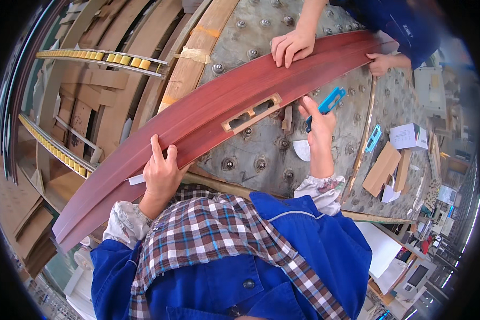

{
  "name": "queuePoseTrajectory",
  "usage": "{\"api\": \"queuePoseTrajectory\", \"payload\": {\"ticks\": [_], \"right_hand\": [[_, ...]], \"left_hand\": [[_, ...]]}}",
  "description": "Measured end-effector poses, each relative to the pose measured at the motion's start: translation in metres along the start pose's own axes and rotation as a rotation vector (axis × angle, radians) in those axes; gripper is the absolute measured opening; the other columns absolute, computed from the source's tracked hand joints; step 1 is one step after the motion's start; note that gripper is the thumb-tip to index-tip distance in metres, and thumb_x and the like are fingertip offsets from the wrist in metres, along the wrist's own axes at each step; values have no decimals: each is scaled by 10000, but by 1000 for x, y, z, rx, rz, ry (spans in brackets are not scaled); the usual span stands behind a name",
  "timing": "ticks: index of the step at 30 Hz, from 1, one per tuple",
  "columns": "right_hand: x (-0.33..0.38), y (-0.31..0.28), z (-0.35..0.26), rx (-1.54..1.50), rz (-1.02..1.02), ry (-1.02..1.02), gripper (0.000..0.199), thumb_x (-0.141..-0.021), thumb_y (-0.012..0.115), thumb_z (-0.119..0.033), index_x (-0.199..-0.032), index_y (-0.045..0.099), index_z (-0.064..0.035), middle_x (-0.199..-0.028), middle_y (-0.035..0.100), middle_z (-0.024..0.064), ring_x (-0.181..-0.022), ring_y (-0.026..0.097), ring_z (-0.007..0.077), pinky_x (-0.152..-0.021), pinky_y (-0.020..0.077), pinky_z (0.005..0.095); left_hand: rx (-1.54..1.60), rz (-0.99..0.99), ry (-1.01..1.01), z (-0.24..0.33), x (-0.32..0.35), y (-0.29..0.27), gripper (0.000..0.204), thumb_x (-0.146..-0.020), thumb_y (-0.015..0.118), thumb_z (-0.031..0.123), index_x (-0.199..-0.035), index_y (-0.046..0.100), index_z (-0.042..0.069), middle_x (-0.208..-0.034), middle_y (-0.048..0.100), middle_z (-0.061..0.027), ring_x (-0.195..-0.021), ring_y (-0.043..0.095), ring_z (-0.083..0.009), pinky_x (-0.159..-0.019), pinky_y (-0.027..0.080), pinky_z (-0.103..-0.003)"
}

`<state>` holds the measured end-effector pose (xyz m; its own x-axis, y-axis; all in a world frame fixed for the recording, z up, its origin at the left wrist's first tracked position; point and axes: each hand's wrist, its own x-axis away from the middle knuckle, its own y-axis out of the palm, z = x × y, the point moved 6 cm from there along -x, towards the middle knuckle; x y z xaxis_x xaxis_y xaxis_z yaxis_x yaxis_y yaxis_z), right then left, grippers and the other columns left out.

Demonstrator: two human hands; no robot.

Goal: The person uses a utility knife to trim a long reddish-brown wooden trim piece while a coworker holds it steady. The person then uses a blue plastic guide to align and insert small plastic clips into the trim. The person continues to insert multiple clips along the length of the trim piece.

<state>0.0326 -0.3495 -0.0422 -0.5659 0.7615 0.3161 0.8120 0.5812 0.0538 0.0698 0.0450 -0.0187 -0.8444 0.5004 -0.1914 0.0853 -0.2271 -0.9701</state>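
While left hand (162,173) rests part-splayed on red board (197,114), right hand (321,128) has its grip closed round a blue tool (332,100), 2 o'clock-ish.

clearance: open middle on the panel face; clutter toward the right.

between the left hand (162,173) and the co-worker's upper hand (295,47), the face of the red-brown panel (192,114) offers a long free run; the co-worker's other hand (381,64) blocks the right end. a slot (252,112) breaks the surface near the close edge. the right hand (321,129), gripping a blue cutter (333,100), occupies the room beside it. rightward, tabletop (348,125) is passable up to a second cutter (373,138); beyond, cardboard pieces (381,169) and a white box (409,136) obstruct. ball studs (261,164) project as low obstacles.
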Motion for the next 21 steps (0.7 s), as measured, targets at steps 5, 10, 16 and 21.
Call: {"api": "queuePoseTrajectory", "payload": {"ticks": [5, 10, 16, 21], "right_hand": [[34, 7, -15, 387, -75, -48, 464, -791, 822, -150, -1076, 496, 16, -903, 665, 110, -590, 633, 135, -488, 497, 246], [100, 37, 26, 62, -448, 93, 397, -902, 629, -66, -1207, 377, -36, -902, 616, 103, -670, 604, 137, -599, 508, 267], [151, 52, 38, 622, -408, -359, 417, -880, 584, 3, -1284, 480, 0, -987, 642, 175, -775, 663, 263, -688, 528, 335], [169, 56, 22, 779, -257, -789, 452, -856, 607, 29, -1302, 530, 10, -985, 647, 201, -730, 641, 322, -651, 524, 378]], "left_hand": [[30, -42, -58, -3, 4, 1, 677, -618, 855, 474, -1059, 565, 52, -1386, 467, -277, -778, 688, -350, -591, 566, -363], [131, 9, 35, 21, -16, -14, 682, -689, 824, 468, -1152, 575, 34, -1376, 490, -180, -829, 686, -303, -590, 563, -342], [351, -135, 87, 85, -69, 16, 577, -769, 789, 343, -1224, 566, 67, -1032, 492, -78, -716, 639, -245, -531, 516, -349], [474, -113, -10, 78, -71, 27, 220, -783, 785, 297, -914, 736, 127, -900, 525, -5, -659, 624, -215, -533, 485, -358]]}}
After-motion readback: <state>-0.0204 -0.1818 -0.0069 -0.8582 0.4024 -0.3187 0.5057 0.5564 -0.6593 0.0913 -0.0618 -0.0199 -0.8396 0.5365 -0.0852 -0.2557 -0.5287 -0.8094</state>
